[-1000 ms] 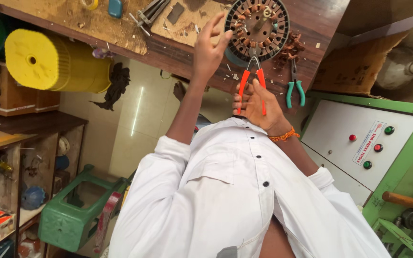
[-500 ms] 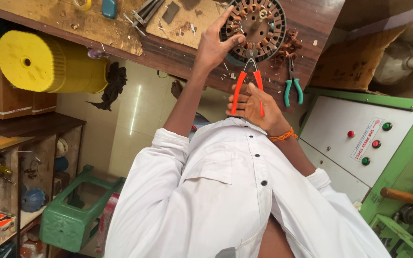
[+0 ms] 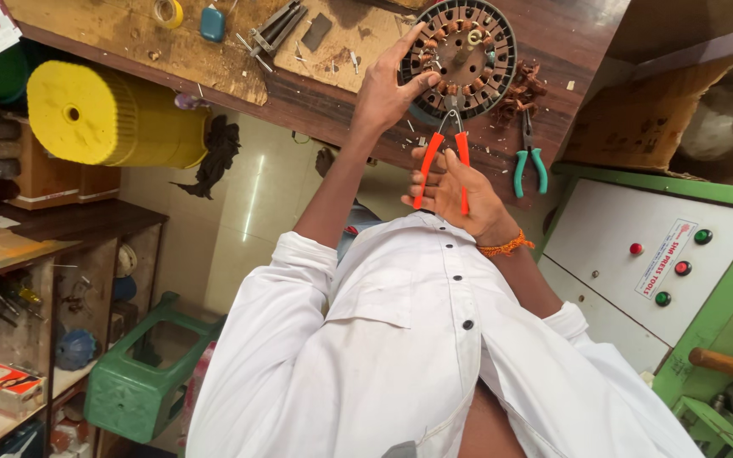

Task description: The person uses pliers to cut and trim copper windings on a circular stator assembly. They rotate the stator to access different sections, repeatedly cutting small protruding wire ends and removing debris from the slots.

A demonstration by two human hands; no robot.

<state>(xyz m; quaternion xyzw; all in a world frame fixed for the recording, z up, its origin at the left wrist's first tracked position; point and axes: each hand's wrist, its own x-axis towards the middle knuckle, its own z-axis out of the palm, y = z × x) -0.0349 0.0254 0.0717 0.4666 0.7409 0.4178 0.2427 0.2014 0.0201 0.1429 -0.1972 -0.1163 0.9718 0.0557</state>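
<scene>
While the table (image 3: 239, 72) runs beyond both hands, the round stator (image 3: 458, 58) sits near its edge; the left hand (image 3: 392, 85) rests open-fingered on its rim, and the right hand (image 3: 460, 191), just off the edge, grips orange pliers (image 3: 441, 157) nosing into it.

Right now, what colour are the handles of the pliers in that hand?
Bright orange-red. The pliers are held in the right hand, clearest in the head view.

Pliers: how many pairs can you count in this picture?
2. The orange-handled pliers are in the right hand at the round stator; the green-handled pliers lie on the bench beside it.
</scene>
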